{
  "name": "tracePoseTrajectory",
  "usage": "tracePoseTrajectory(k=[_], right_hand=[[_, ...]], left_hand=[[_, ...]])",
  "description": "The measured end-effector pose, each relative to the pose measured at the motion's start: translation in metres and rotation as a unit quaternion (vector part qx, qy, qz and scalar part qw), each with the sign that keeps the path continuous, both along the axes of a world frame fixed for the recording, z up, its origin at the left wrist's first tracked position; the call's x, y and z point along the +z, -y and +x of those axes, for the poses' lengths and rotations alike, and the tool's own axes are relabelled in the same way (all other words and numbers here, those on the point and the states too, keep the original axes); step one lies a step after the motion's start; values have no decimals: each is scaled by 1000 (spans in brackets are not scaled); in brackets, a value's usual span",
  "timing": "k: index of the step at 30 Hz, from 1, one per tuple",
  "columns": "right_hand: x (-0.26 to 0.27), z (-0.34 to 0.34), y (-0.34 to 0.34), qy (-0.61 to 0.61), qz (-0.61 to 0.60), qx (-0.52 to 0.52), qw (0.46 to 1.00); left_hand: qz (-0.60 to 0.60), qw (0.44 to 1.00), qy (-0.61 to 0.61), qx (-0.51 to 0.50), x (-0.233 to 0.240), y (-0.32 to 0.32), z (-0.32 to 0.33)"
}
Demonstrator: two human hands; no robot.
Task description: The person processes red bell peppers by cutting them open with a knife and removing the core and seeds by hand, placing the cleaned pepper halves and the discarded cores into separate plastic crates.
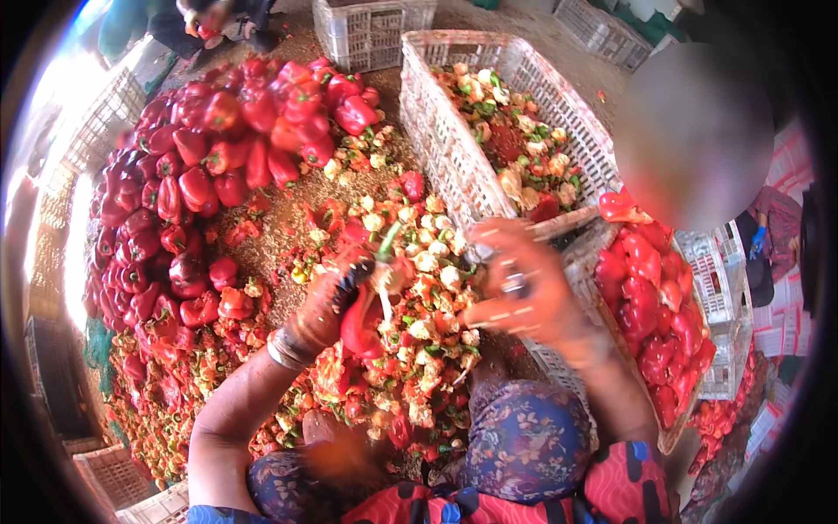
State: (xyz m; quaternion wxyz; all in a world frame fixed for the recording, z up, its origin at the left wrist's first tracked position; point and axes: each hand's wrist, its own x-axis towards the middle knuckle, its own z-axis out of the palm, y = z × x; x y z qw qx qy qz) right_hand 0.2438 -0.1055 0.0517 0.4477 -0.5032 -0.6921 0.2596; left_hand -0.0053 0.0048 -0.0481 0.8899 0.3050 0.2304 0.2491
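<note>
My left hand (327, 301) grips a red bell pepper (361, 324) above the heap of cores. A green stem with its pale, seedy core (387, 265) sticks up at the same spot, partly hidden by the fingers. To the right, my right hand (530, 288) is blurred by motion, its fingers curved and spread. A shiny ring-like piece (515, 284) shows on a finger, and a small greyish thing is at the fingertips, too blurred to name. Below both hands lies a heap of cut pepper cores (425, 327) with stems and seeds.
Whole red peppers (190, 170) are piled at the left. A white plastic crate (452, 157) containing cores stands ahead; another crate at right brims with cored red peppers (648, 314). More crates (373, 36) stand behind. Other people sit at the top left and far right.
</note>
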Motion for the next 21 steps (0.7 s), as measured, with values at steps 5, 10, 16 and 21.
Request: tracePoseTrajectory(k=[5, 10, 16, 21], right_hand=[[-6, -65, -53, 324, -171, 68, 928], [-35, -77, -64, 359, -115, 66, 924], [-65, -78, -56, 309, 68, -21, 948], [-53, -67, -53, 205, 32, 40, 977]], left_hand=[[768, 615, -178, 34, 8, -5, -9], [770, 583, -253, 63, 5, -3, -20], [737, 589, -300, 138, -19, 3, -14], [701, 687, -163, 106, 3, -10, -14]])
